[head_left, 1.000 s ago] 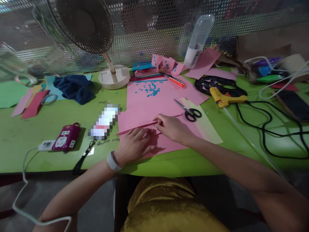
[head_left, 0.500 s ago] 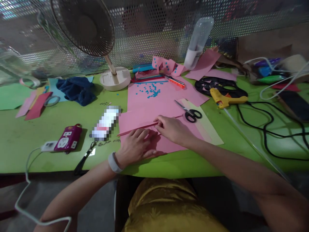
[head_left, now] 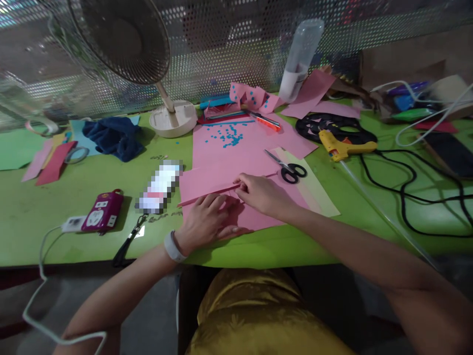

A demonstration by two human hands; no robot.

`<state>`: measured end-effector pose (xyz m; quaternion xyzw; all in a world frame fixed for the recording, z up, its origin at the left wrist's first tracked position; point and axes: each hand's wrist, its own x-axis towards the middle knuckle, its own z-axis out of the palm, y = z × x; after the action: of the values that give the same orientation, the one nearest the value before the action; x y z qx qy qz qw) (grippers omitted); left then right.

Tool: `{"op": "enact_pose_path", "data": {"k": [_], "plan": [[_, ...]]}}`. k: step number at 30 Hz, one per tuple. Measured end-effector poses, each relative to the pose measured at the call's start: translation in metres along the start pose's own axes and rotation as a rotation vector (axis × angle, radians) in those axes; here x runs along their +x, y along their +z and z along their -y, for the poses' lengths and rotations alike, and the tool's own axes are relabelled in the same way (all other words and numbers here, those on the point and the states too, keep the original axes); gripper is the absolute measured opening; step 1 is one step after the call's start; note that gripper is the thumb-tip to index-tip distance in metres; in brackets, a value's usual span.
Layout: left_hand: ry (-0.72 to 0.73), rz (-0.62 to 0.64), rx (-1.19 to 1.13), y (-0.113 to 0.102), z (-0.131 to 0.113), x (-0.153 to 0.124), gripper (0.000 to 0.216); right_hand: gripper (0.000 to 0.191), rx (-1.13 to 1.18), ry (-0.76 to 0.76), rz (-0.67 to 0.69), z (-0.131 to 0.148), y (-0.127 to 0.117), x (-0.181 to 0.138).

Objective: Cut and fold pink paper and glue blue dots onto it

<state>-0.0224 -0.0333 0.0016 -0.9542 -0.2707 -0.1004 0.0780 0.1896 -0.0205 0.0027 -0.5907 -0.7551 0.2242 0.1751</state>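
A pink paper sheet (head_left: 218, 175) lies on the green table (head_left: 74, 187) near its front edge, with a raised fold running across it. My left hand (head_left: 207, 222) rests flat on the near part of the sheet, fingers stretched out and pressing it down. My right hand (head_left: 260, 195) pinches the raised fold of the same sheet, thumb and fingers closed on its edge. Black-handled scissors (head_left: 288, 168) lie just beyond my right hand on a pale yellow strip (head_left: 318, 190).
A desk fan (head_left: 125, 44) stands at the back left beside a blue cloth (head_left: 111, 135). A yellow glue gun (head_left: 342, 145) with black cables (head_left: 410, 192) lies right. A purple power strip (head_left: 101, 211), blue paper dots (head_left: 231, 138) and a plastic bottle (head_left: 301, 59) are also here.
Both hands stay on the pink sheet with only slight shifts of the fingers along the fold. The view has moved a little.
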Motion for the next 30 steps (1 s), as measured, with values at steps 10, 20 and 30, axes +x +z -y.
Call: {"op": "enact_pose_path", "data": {"k": [10, 20, 30], "plan": [[-0.076, -0.017, -0.092, -0.004, -0.006, 0.006, 0.071, 0.028, -0.079, -0.231, -0.06, 0.005, -0.024, -0.01], [0.006, 0.027, -0.045, -0.003, -0.001, 0.004, 0.067, 0.067, -0.5, -0.59, 0.004, -0.012, 0.011, -0.039], [-0.008, 0.046, -0.043, -0.005, -0.003, 0.005, 0.071, 0.067, -0.41, -0.431, 0.025, -0.028, -0.013, -0.052]]}}
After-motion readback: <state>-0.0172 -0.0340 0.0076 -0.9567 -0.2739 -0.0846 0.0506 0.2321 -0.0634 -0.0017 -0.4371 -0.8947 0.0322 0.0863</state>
